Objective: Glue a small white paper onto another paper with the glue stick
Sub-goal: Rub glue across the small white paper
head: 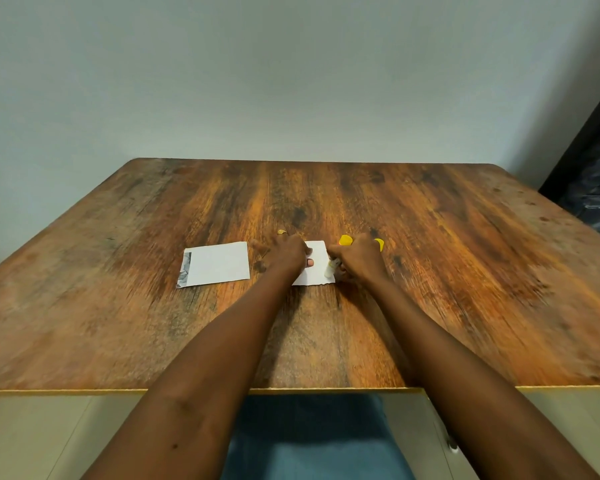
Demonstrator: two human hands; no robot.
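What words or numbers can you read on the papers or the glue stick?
None can be read.
Larger paper: grey printed marks along its left edge, too blurred to read.
Small white paper, under the left hand: blank where visible.
Glue stick, in the right hand: any label is hidden or blurred.
Yellow cap: no text visible.

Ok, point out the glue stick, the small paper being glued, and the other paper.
glue stick (330, 267), head view, its pale tip.
small paper (317, 261), head view, bare middle between the hands.
other paper (219, 264), head view, white centre.
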